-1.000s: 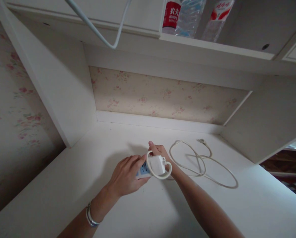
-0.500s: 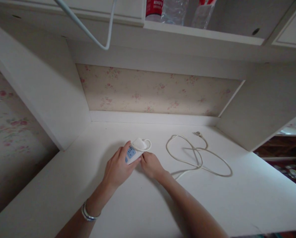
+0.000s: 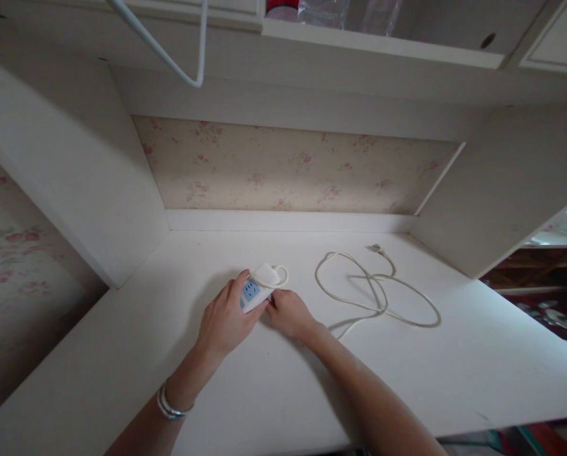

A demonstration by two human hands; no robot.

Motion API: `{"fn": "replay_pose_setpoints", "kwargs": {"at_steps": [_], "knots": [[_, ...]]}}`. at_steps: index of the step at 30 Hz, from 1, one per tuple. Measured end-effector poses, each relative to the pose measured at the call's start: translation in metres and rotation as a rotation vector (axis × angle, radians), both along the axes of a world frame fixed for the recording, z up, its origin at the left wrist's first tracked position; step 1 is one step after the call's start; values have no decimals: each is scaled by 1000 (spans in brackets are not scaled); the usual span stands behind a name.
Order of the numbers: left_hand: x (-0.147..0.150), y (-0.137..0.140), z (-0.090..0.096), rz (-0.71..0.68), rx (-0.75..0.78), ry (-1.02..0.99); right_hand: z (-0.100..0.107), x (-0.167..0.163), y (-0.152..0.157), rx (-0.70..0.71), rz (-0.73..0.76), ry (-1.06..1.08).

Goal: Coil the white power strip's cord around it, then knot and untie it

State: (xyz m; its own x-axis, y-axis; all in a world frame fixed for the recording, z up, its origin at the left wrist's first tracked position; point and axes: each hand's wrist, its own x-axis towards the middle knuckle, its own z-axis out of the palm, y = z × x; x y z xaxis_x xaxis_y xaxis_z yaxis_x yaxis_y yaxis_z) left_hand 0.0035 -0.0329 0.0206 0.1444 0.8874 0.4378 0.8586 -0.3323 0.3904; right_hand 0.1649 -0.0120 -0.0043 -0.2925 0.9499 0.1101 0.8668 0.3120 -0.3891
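Observation:
In the head view, my left hand is wrapped round a white power strip with blue socket faces, just above the white desktop. At the strip's far end sits a white charger, with a thin white cable loop curling beside it. My right hand is closed against the strip's right side. Its fingertips are tucked under the strip, so what they pinch is hidden. A pale power cord lies in loose loops to the right, its plug at the far end.
The white desk is bounded by side panels and a low back ledge. Overhead, a shelf holds plastic bottles. A bent white tube hangs down at the upper left.
The view has shifted slightly, and the bottles overhead show less. Both hands keep the same hold at the power strip, with no clear movement of it.

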Motion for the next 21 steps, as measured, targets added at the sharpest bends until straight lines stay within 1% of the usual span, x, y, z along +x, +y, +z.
{"fn": "replay_pose_setpoints", "kwargs": {"at_steps": [6, 21], "knots": [[0, -1, -1, -2, 2, 0, -1, 1, 0, -14, 1, 3], [-1, 0, 0, -15, 6, 28, -2, 2, -1, 12, -3, -26]]}}
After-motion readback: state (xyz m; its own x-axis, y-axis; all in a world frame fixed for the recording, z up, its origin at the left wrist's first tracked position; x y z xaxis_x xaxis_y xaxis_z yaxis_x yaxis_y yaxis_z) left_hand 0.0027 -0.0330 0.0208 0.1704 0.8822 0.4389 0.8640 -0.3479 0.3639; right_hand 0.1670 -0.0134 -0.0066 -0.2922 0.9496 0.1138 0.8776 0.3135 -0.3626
